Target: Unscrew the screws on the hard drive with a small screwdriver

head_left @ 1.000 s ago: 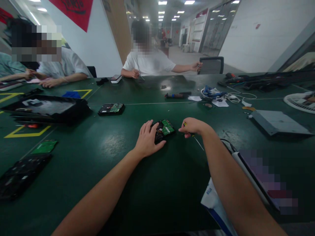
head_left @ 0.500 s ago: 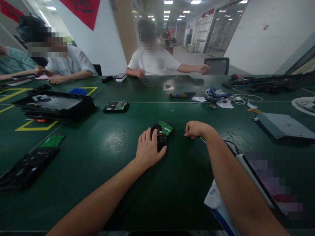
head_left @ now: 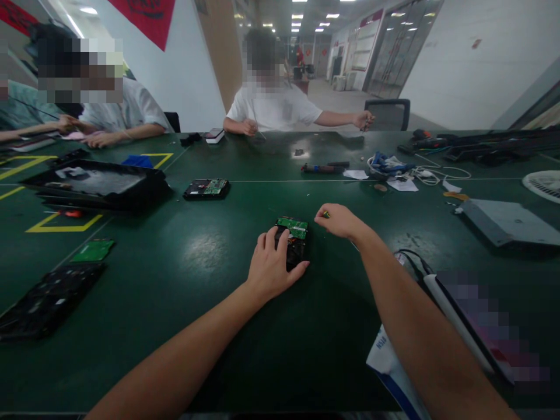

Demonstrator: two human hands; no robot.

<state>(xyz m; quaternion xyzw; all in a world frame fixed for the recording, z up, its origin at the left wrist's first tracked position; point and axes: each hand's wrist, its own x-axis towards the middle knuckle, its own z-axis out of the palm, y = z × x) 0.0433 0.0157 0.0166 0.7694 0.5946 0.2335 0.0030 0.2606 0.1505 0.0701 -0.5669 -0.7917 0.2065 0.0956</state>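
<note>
The hard drive (head_left: 297, 251) is held down on the green table (head_left: 306, 350) by the left hand (head_left: 273, 261), clasped at its near end — presumably for steadiness. A slim tool (head_left: 326, 214), mostly hidden, is gripped in the curled right hand (head_left: 339, 221), just beside the drive. Free room is left around both — the table's edges lie well apart.

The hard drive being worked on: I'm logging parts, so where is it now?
In the head view, just right of centre: the hard drive lies on the green table, partly under the left hand, with the right hand to its right.
</note>
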